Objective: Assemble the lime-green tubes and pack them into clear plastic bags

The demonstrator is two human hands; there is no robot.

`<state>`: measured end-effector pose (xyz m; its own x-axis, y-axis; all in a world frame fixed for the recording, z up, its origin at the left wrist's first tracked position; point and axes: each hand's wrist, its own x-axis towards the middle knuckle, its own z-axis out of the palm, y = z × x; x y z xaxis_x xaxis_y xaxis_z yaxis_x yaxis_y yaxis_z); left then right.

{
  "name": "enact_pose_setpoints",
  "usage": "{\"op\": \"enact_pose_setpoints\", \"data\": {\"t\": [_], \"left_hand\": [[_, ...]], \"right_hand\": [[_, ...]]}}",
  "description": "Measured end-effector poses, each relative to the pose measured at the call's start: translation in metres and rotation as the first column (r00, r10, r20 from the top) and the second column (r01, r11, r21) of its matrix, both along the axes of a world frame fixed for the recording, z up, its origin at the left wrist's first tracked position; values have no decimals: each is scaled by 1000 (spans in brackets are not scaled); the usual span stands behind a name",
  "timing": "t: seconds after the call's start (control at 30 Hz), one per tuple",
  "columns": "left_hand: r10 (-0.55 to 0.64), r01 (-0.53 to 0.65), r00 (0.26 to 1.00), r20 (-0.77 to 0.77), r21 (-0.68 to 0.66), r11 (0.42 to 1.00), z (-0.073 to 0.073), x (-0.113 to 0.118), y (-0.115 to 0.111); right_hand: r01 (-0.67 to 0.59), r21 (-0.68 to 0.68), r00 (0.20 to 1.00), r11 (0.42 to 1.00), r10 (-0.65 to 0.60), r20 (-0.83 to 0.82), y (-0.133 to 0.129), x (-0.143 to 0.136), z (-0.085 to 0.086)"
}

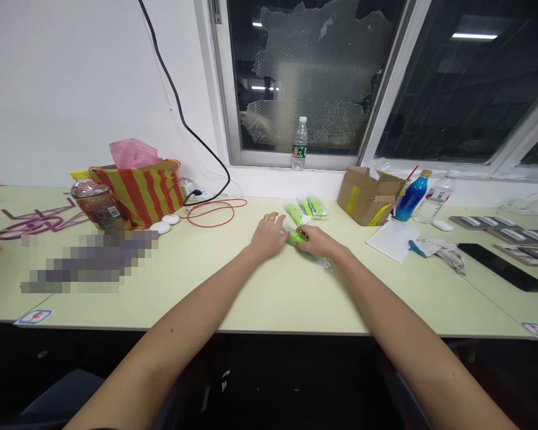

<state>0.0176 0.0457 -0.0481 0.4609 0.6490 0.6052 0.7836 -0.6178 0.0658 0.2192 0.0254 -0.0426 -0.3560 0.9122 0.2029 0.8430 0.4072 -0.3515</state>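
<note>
While dark windows (466, 89) overlook the pale table (269, 298), 2 hands (269, 237) (319, 242) hold 1 green packet (297, 237).

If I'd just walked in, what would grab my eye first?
Probably the bright green plastic-wrapped items between the left hand and right hand, mid-table. Next, the red-and-yellow striped bag against the wall to the left, and the vivid blue bottle right of the cardboard box.

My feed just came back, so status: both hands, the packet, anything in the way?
Right hand on green packet, left hand at its edge. Packet on table. More packets just beyond; nothing visibly blocking.
</note>
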Motion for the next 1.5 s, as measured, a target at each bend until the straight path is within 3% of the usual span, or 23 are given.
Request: {"op": "enact_pose_setpoints", "data": {"t": [0.1,0.2,0.3,0.5,1.03,1.5], "left_hand": [[-146,143,989,-7,-142,979,0,-8,4],[-186,170,981,-54,-221,960,1,-8,0],[-143,123,985,-99,-188,974,4,-2,-7],[-153,137,984,-90,-164,977,9,0,-13],[-194,188,981,-23,-160,969,9,-2,-2],[-203,306,903,379,-236,922,5,-1,11]], "right_hand": [[-60,-13,998,998,59,-12,-3,11,2],[-18,-25,1000,1000,19,19,-7,15,6],[62,-41,995,997,-59,86,-12,11,9],[77,-15,985,997,-74,159,-19,-2,13],[23,-74,1000,997,-24,0,-11,0,9],[12,-170,991,985,-35,-131,-11,1,10]]}}
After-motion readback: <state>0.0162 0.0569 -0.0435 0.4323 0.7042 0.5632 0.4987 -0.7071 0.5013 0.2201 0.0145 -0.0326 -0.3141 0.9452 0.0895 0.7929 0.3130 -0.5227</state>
